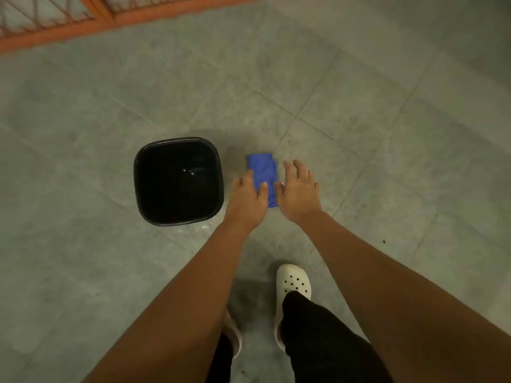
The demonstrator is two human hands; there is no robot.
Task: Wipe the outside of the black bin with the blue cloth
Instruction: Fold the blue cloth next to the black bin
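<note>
Black bin (154,205) upright on grey tiled floor (359,106), folded blue cloth (262,167) just right of it, left hand (246,200) overlapping the cloth's near-left edge, its grip impossible to tell, right hand (297,190) at the cloth's right edge with fingers spread

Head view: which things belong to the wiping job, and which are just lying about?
Job: black bin, blue cloth, left hand, right hand.
Lying about: white clog, orange railing, tiled floor.
</note>
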